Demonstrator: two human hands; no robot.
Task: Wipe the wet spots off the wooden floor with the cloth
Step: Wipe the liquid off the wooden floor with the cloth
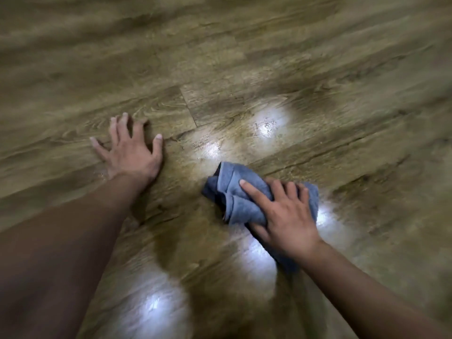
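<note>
Item: my right hand, nearest, fingers spread over the bunched blue-grey cloth with the thumb tucked under its near edge, so it grips the cloth and presses it onto the wooden floor. Item: the cloth, crumpled in folds, lying on the boards just short of a glossy wet spot; a second wet spot glistens farther off to the right. Other bright patches near me look like lamp reflections, and I cannot tell whether they are wet. Item: my left hand, farther left, empty, fingers splayed and braced on the floor, well apart from the cloth. Working note, as judgement: I would push the cloth forward along the grain through the nearer spot, palm flat and weight even, then carry on to the farther one, turning a dry fold downward so the water lifts rather than smears. The left hand should stay off the damp sheen to avoid slipping. Markings: no brand, label or writing is readable on cloth or floor; edges are blurred.
</note>
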